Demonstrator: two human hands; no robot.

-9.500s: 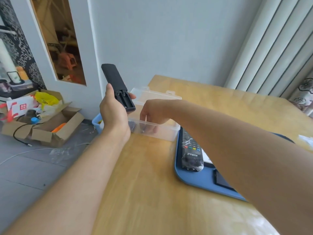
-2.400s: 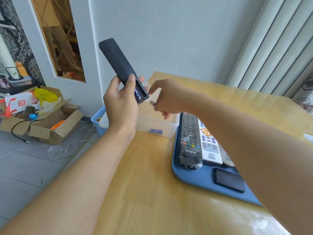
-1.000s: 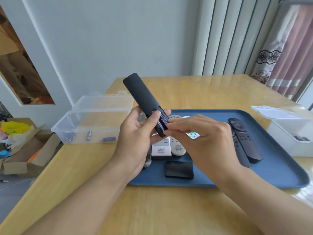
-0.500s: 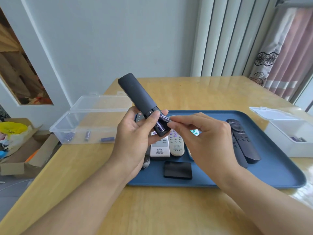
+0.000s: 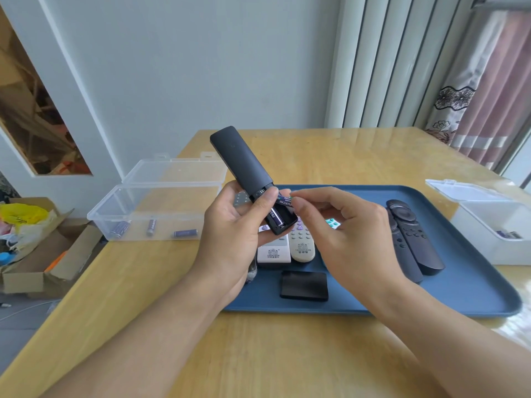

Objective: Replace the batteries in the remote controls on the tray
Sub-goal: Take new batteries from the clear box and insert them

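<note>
Remote (image 5: 241, 162), battery bay open with one battery seated, sits gripped in the left hand (image 5: 235, 225); right hand (image 5: 339, 225) fingers pinch a second battery (image 5: 284, 201) at the bay. Four remotes lie on the tray (image 5: 474, 282) beneath.

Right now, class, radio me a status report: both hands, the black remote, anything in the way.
Left hand grips black remote, compartment open. Right hand pinches battery, tilted at the empty slot; one battery seated. Nothing blocking.
</note>
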